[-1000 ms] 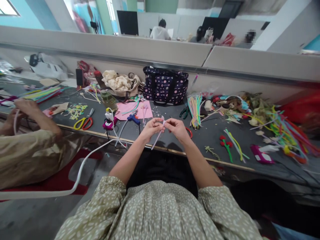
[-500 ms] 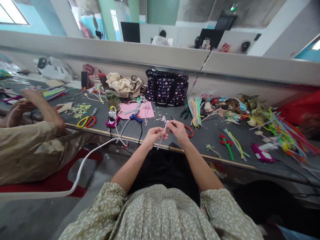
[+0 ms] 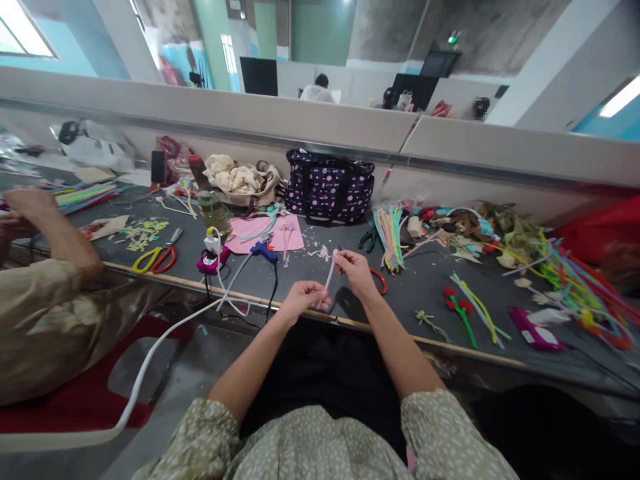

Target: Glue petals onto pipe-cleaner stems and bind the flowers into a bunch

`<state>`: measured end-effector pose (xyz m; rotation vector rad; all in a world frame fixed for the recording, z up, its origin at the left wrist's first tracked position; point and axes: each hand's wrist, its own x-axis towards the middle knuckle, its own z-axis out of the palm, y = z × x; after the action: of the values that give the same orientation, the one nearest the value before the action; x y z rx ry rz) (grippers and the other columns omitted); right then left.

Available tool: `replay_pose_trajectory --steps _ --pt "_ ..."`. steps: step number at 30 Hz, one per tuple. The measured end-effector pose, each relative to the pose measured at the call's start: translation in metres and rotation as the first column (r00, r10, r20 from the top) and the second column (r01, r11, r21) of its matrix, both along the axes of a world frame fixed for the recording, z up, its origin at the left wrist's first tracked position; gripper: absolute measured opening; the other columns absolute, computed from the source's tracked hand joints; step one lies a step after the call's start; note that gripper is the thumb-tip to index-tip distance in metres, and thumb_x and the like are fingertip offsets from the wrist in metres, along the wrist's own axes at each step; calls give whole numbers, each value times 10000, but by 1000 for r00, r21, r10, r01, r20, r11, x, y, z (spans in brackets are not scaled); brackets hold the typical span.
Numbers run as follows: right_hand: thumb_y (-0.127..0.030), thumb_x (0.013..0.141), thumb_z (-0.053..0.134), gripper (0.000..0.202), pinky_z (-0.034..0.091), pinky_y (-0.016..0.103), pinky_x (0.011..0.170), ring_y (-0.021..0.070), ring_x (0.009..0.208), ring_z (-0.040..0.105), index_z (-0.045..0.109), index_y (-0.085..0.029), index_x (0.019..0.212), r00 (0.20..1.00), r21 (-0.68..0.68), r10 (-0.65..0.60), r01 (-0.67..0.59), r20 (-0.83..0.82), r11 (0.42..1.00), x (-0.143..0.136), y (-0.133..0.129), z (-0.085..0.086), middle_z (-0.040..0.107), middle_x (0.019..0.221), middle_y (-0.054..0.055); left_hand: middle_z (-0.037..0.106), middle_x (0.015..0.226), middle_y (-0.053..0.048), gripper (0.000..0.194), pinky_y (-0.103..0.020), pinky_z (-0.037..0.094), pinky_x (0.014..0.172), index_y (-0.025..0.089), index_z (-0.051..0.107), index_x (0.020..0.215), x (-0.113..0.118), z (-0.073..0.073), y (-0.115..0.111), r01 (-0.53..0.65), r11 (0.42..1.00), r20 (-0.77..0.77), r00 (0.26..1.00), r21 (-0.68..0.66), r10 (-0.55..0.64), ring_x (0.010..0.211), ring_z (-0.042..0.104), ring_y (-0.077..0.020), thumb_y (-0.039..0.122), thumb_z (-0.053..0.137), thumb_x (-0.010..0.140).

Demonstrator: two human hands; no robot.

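Observation:
Between my hands a pale lilac pipe cleaner stands tilted above the table's front edge. My left hand pinches its lower end. At its upper end the fingertips of my right hand are closed on it. Red-handled scissors lie partly hidden behind my right hand. Left of my hands is a blue glue gun, beside a pink sheet with lilac and mint pieces on it. Small pale scraps are scattered just beyond my fingers.
Along the back stand a dark patterned bag and a green jar. To the right are a pipe-cleaner bundle, a red flower and a magenta box. Scissors and a co-worker's arm are at left. A white cable crosses low.
My left hand has slid down the pipe cleaner, away from my right hand, so more of its length shows between them. The view has shifted slightly.

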<state>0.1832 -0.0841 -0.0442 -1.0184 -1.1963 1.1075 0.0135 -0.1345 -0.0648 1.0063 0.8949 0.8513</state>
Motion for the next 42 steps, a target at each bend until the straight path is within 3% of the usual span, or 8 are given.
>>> replay_pose_trajectory --steps 5,8,10,16,22,28,33,42 --pt "-411 693 737 246 352 228 496 81 505 437 649 -182 706 1000 -12 16 -16 -18 1000 9 21 -2 542 605 -38 730 766 -112 442 -262 499 644 114 690 788 -12 -8 19 336 940 -109 938 55 -329 676 677 -170 541 740 683" --pt "-428 696 738 260 350 227 495 80 506 432 648 -184 710 997 -21 70 -70 -23 997 10 31 -3 546 606 -38 722 812 -91 451 -247 496 651 136 694 879 -10 -2 46 36 983 -87 996 178 -21 702 657 -145 549 724 701" --pt "-445 691 739 277 346 227 492 79 502 426 645 -185 709 996 -18 83 -84 -16 996 7 37 -3 551 604 -37 708 803 -71 446 -251 501 652 147 682 896 -3 6 67 -126 974 -37 990 187 135 697 640 -135 536 741 685" --pt "-464 686 725 289 313 221 460 76 472 403 645 -187 690 1000 4 3 -3 23 1000 -3 63 -5 545 560 -41 663 724 -22 394 -228 460 585 146 678 860 25 18 121 -140 948 15 990 285 141 625 585 -114 459 786 647" --pt "-479 681 712 303 302 224 438 77 446 379 653 -182 682 997 -59 -76 77 15 995 -3 86 -14 521 517 -47 664 675 -15 367 -219 416 557 131 704 841 27 16 157 -89 946 6 996 313 91 567 553 -99 381 823 601" --pt "-515 743 667 348 375 212 447 97 538 485 690 -177 823 992 -124 -118 112 -46 986 -5 98 -30 627 702 11 698 724 -25 359 -237 455 616 135 723 883 22 1 170 -145 971 68 989 188 135 598 590 -107 344 823 609" --pt "-474 755 683 290 357 214 455 79 512 439 679 -187 802 992 -90 -113 107 -57 990 -3 97 -34 602 686 -9 674 713 -14 290 -237 462 620 136 716 807 25 -12 167 -117 982 78 991 146 106 588 575 -100 331 817 618" --pt "-425 737 720 229 353 234 487 99 524 452 664 -204 766 997 -77 -79 80 18 994 4 90 -33 590 644 -19 639 624 -18 301 -230 438 595 130 709 733 28 -9 161 -66 986 36 997 156 61 565 555 -104 411 790 658"
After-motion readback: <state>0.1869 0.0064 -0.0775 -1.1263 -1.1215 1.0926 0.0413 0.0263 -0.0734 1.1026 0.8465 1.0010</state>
